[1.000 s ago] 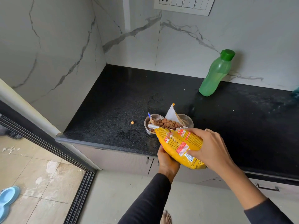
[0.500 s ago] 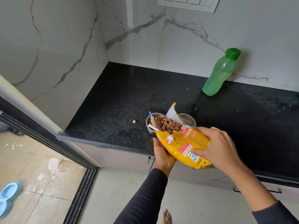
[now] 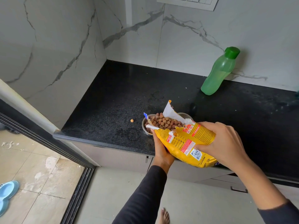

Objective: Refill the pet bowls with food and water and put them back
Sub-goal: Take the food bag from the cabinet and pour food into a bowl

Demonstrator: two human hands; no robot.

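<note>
A yellow pet food bag is tipped over two small steel bowls on the black counter, its torn mouth full of brown kibble. The left bowl shows kibble inside. Only the rim of the right bowl shows behind the bag's flap. My right hand grips the bag from above. My left hand holds it from underneath. A green water bottle with a green cap stands by the back wall.
One loose kibble piece lies on the counter left of the bowls. Marble walls close the counter's left and back. A blue bowl stand lies on the tiled floor beyond a dark door track. My bare foot is below.
The bag stays tilted over the bowls, and more kibble has gathered at its mouth. My left hand has shifted slightly up under the bag.
</note>
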